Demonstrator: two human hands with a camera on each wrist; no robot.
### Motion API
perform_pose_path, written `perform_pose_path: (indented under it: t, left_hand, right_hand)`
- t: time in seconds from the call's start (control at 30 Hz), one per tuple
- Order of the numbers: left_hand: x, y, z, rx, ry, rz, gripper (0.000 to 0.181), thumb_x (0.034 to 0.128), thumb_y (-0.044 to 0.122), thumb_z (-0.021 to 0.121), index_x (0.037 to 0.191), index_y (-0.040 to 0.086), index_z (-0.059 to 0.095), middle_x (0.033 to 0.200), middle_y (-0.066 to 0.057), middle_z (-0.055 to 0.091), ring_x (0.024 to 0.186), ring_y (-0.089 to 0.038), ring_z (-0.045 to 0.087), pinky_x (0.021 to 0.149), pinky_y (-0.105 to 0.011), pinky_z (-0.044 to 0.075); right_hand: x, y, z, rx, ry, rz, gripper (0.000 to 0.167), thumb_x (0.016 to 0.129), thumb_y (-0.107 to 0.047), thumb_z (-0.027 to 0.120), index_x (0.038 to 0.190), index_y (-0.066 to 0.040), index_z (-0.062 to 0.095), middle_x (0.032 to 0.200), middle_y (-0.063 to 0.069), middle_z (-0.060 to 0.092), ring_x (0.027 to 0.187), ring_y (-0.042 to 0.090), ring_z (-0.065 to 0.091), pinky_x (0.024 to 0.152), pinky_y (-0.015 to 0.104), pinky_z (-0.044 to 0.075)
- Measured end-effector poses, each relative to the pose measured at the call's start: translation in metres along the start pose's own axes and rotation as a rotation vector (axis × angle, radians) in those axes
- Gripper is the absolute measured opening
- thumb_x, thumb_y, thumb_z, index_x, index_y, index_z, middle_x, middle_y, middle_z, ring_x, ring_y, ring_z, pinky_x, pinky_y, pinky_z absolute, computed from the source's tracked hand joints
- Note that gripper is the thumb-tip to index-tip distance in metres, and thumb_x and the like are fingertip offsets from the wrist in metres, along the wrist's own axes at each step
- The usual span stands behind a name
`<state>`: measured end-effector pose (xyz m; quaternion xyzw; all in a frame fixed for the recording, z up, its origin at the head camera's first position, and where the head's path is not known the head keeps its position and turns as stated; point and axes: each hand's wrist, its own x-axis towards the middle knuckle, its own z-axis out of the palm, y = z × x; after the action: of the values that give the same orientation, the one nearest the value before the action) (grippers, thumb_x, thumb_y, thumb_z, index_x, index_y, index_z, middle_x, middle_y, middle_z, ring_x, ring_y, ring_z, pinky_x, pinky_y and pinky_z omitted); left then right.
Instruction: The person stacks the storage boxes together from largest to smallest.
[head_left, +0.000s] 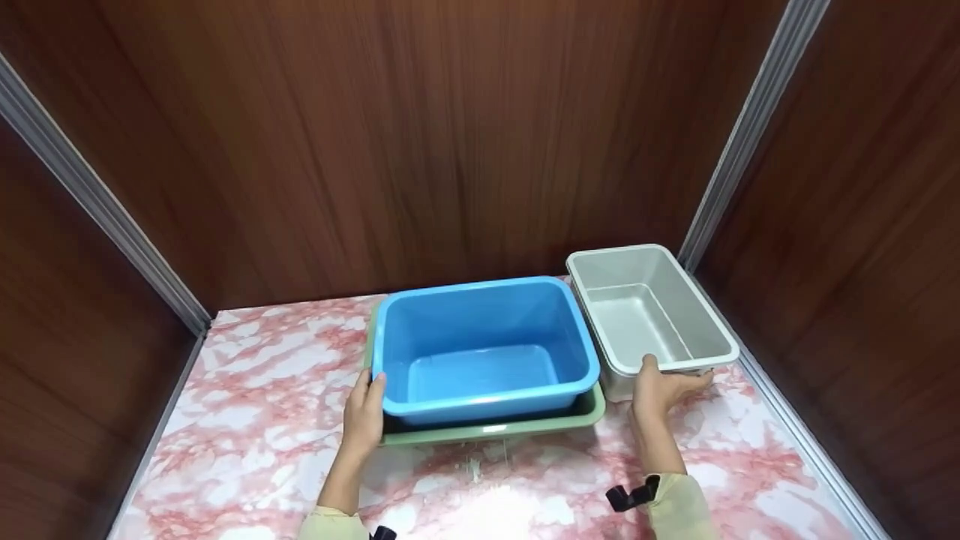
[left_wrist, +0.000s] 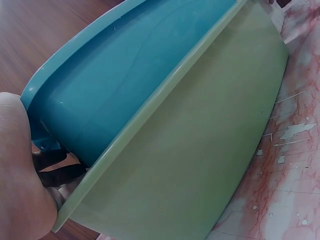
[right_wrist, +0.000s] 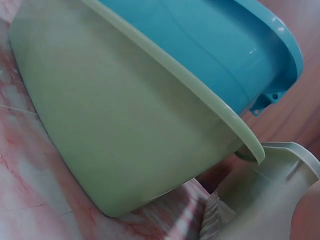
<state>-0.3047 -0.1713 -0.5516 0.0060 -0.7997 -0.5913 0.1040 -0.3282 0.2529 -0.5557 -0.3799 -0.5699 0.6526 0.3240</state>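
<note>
A blue bin [head_left: 480, 375] sits inside a larger green bin [head_left: 495, 431], whose rim shows around its left and front sides. My left hand [head_left: 363, 412] grips the blue bin's front left corner; in the left wrist view its fingers reach between the blue bin [left_wrist: 110, 75] and the green rim [left_wrist: 150, 105]. At the right, my right hand [head_left: 660, 390] holds the front rim of a grey bin [head_left: 637, 315], thumb on top and fingers below. Part of another pale container [head_left: 619, 388] shows beneath it. The right wrist view shows the green bin [right_wrist: 115, 115] beside the grey one [right_wrist: 260, 200].
The bins stand on a red-and-white marbled table [head_left: 262, 390]. Brown wood-look panels [head_left: 375, 150] rise behind and on both sides, with metal corner strips [head_left: 750, 127]. A worn patch [head_left: 474, 471] marks the table in front of the green bin.
</note>
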Motion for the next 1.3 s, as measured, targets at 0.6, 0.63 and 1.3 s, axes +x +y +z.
perform_pose_path:
  t: [0.6,0.63,1.3]
  left_hand:
    - [-0.002,0.003,0.000,0.003,0.006,0.006,0.041,0.1048,0.035,0.040,0.120,0.001,0.057,0.110,-0.018,0.057,0.098,-0.026,0.049,0.088,-0.043,0.038]
    - [-0.002,0.003,0.000,0.004,0.008,0.005,0.040,0.1048,0.034,0.040,0.119,0.002,0.057,0.109,-0.017,0.057,0.097,-0.026,0.049,0.088,-0.042,0.038]
    - [-0.002,0.001,0.001,0.003,0.014,0.005,0.039,0.1046,0.037,0.039,0.116,0.004,0.058,0.105,-0.015,0.056,0.094,-0.025,0.048,0.085,-0.041,0.037]
  right_hand:
    - [-0.004,-0.002,0.001,0.037,0.068,-0.070,0.099,0.085,0.006,0.057,0.154,-0.015,-0.010,0.159,0.005,-0.008,0.143,0.010,0.002,0.110,0.019,0.003]
    - [-0.004,-0.002,0.000,0.037,0.065,-0.072,0.099,0.085,0.006,0.057,0.154,-0.015,-0.011,0.159,0.004,-0.009,0.143,0.010,0.002,0.110,0.019,0.003]
    - [-0.009,0.016,-0.025,-0.422,-0.062,-0.471,0.046,0.090,-0.023,0.062,0.131,-0.005,0.053,0.160,0.014,-0.010,0.144,0.031,-0.015,0.109,0.057,-0.007]
